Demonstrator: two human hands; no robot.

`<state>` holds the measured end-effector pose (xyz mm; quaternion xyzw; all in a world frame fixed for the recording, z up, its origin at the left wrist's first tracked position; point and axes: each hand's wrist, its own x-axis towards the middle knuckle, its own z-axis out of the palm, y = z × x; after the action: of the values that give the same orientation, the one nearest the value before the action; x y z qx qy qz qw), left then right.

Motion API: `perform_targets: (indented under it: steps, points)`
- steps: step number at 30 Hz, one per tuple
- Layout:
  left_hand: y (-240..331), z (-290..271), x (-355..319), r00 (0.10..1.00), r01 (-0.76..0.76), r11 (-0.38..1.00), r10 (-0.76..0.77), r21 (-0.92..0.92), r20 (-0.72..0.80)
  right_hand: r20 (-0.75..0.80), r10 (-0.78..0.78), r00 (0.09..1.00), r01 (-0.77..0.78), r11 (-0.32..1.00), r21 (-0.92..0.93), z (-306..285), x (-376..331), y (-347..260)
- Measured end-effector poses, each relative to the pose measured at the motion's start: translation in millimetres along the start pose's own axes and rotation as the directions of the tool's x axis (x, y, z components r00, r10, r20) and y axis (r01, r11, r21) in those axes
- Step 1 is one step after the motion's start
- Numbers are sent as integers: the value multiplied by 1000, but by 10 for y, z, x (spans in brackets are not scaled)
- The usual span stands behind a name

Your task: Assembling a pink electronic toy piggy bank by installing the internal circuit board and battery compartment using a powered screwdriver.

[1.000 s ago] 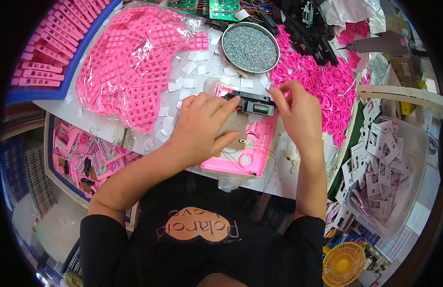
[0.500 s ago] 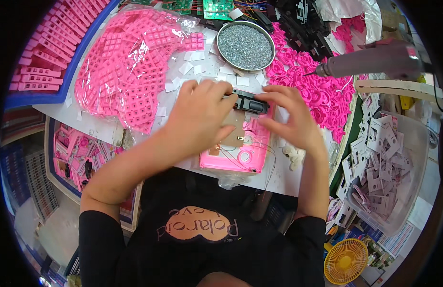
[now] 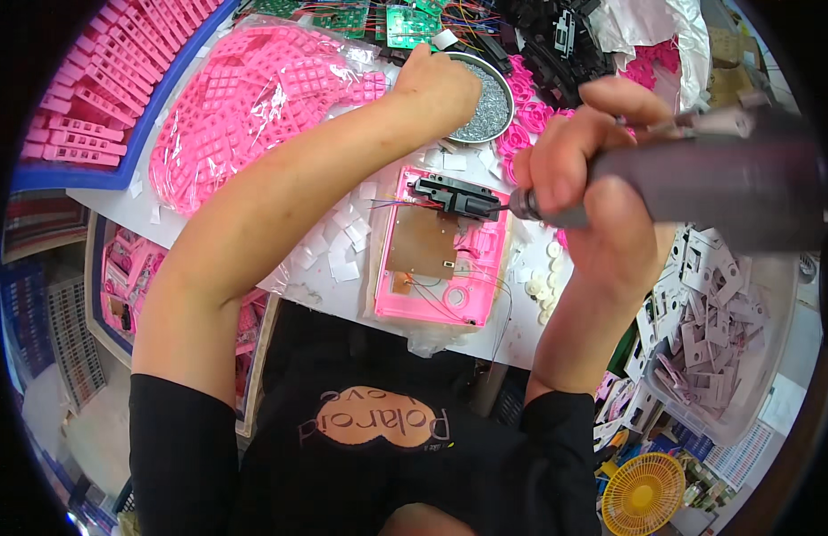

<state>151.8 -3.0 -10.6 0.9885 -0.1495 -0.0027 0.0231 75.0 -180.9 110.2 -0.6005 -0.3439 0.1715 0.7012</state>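
A clear bag (image 3: 244, 107) of pink keypads is bulging at the left, the left forearm crossing before its lower edge. Green circuit boards (image 3: 414, 27) and black moulded parts (image 3: 557, 45) are crowding the far edge, while the large power screwdriver (image 3: 709, 174) is blocking much of the glossy pink rings (image 3: 534, 116). The right hand (image 3: 610, 201) is gripping its smooth grey barrel, fingers wrapped round, the thin bit pointing at a black module (image 3: 458, 195). This ribbed plastic block is lying across the far end of the shiny pink casing (image 3: 476, 299), which is sitting mid-table beyond the torso, holding a flat brown board (image 3: 423, 241) and thin wires. The left hand (image 3: 441, 89) is covering part of a round dish (image 3: 501, 136) of glittering metal bits; its fingertips are hidden, so I cannot tell whether they are pinching anything.
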Motion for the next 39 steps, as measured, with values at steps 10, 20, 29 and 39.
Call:
perform_targets:
  steps: [10, 20, 29, 39]
  points:
    - [96, -254, -663, 961, -190, 853, 61, -486, -270, -427, -103, 899, 92, 995, -47, -146, -156, 349]
    - [491, -76, -1570, 883, -454, 596, 204, -662, -422, -322, -232, 918, 312, 924, 221, 276, -513, 155]
    - [528, -214, -1577, 955, -298, 445, 137, -845, -265, -222, -248, 943, 308, 901, 306, 248, -584, 141]
    - [474, -181, -1344, 808, -529, 757, 309, -385, -502, -312, -185, 932, 273, 923, 269, 278, -488, 227]
